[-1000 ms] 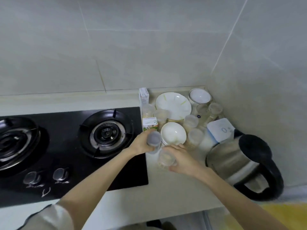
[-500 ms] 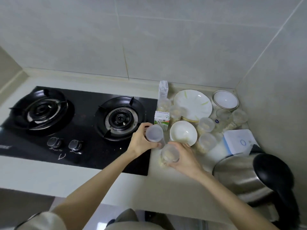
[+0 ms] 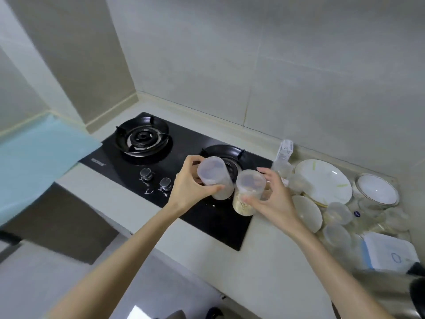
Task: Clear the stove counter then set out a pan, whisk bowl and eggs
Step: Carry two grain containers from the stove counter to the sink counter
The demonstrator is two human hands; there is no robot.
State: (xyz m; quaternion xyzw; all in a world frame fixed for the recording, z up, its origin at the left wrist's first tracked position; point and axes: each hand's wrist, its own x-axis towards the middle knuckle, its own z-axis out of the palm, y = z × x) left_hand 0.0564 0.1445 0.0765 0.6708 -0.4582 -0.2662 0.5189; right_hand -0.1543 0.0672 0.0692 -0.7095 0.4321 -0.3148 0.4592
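Note:
My left hand (image 3: pixel 187 187) grips a clear lidded plastic jar (image 3: pixel 215 177), lifted and tilted over the right burner of the black gas stove (image 3: pixel 138 155). Right beside it, my right hand (image 3: pixel 273 199) holds a second clear jar (image 3: pixel 247 194) with pale grainy contents in its lower part, above the stove's right edge. The two jars almost touch. On the counter to the right lie a white plate (image 3: pixel 323 180), a white bowl (image 3: pixel 307 211) and a rimmed bowl (image 3: pixel 377 187).
Several more clear jars (image 3: pixel 337 236) and a small carton (image 3: pixel 285 151) crowd the counter's right corner. A white box with blue trim (image 3: pixel 391 254) and a steel kettle (image 3: pixel 391 293) sit at the far right. A pale blue surface (image 3: pixel 34 162) lies left of the stove.
Both hands have lifted their jars off the counter and carried them left, over the stove. My view has swung left, and the dishes now sit at the right.

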